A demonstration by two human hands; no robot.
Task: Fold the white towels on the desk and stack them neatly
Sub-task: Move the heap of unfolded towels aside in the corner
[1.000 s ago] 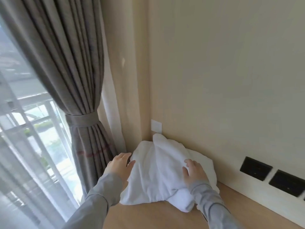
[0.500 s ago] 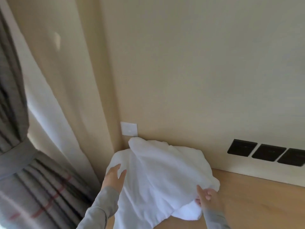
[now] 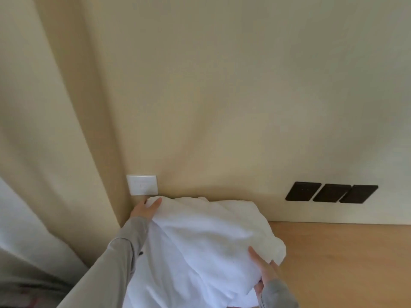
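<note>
— At the wall corner, just below the white switch plate (image 3: 142,184), what is the left hand (image 3: 145,208) doing?
— It is gripping the far corner of the white towel (image 3: 200,241), fingers curling over the cloth. The towel is lying bunched on the desk (image 3: 344,263), against the wall.
— And the right hand (image 3: 265,272)?
— It is pinching the near right edge, fingers lying long on top, thumb underneath.
— So folding is only beginning?
— I am judging so. Next, both hands are needing to pull the towel out and spread it flat.
</note>
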